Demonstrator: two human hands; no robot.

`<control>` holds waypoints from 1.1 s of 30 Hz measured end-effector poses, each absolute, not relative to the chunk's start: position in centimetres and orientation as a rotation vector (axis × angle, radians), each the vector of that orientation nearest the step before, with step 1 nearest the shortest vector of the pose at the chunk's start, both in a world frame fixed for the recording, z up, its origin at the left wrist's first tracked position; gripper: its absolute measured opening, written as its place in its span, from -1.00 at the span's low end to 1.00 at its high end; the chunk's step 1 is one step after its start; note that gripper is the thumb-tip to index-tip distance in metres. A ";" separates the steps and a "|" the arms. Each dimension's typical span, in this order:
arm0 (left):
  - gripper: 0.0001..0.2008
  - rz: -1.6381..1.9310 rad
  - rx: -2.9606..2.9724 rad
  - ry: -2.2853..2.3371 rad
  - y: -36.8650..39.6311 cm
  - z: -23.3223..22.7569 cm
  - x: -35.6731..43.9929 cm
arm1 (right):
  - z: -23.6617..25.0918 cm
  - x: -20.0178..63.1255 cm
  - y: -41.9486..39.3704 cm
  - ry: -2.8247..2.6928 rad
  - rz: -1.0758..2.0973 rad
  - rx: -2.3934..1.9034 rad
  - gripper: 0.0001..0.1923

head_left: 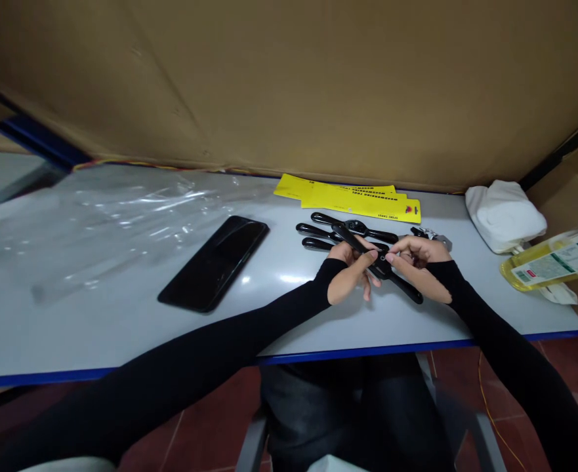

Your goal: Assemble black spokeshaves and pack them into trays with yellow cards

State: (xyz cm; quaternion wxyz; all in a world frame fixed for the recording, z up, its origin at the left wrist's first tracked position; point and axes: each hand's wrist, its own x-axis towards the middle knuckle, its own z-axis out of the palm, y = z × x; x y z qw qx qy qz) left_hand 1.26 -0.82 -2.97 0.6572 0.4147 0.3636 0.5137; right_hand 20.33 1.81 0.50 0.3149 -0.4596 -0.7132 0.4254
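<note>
A black spokeshave (407, 287) is tilted across my two hands, just above the table. My left hand (350, 265) is closed around its upper-left part, thumb on top near the middle. At the centre of the tool, my right hand (414, 255) is closed in a pinch, thumb and fingertips against the body beside a small round fitting. Whether a small part sits in that pinch is hidden. Behind my hands lie more black spokeshaves (382, 236), partly covered by my left hand. Small metal parts (441, 240) rest just beyond my right hand.
Yellow printed cards (360, 208) overlap at the table's back. A black phone (214, 262) lies left, near clear plastic bags (116, 216). At right are a white bundle (505, 213) and a bottle of yellow liquid (554, 259). Cardboard (289, 85) walls the back; the table edge (367, 351) is blue.
</note>
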 end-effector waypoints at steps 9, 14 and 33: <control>-0.53 1.210 0.971 0.781 -0.9 -3.2 1.4 | -0.4 21.2 2.3 -1.867 1.104 -1.223 -0.62; -0.57 1.217 0.978 0.790 -0.9 -3.5 1.5 | -0.4 21.1 2.2 -1.855 1.108 -1.227 -0.63; -0.62 1.220 0.986 0.798 -0.6 -3.6 1.5 | 0.1 20.4 2.2 -1.770 1.131 -1.242 -0.62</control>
